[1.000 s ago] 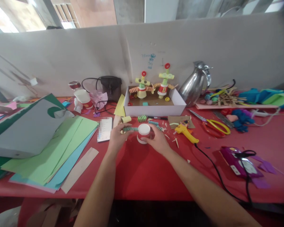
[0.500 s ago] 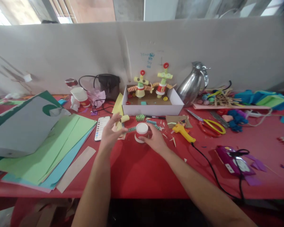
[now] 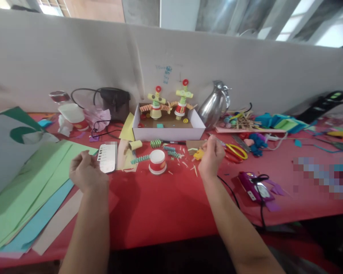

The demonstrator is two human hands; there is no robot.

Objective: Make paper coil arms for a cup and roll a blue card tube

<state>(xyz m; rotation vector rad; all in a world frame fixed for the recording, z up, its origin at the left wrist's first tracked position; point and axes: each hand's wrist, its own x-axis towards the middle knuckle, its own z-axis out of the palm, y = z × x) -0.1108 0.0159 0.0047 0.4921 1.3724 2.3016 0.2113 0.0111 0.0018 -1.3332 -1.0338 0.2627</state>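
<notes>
Right hand (image 3: pixel 210 158), frame centre-right: fingers are curling loosely, hovering over the yellow glue gun (image 3: pixel 199 154); whether they are gripping it cannot be told, since the hand is covering most of it. Left hand (image 3: pixel 84 173), centre-left: fingers are folding into a loose fist, holding nothing visible, resting near the phone (image 3: pixel 107 161) and green paper sheets (image 3: pixel 31 182). The upturned red-and-white paper cup (image 3: pixel 157 162) is standing free between both hands, a green paper spring (image 3: pixel 140 159) lying just beside it. Judged step: reaching for glue; next move calls for a firm grasp on the gun. The screen detail is blurring out.
</notes>
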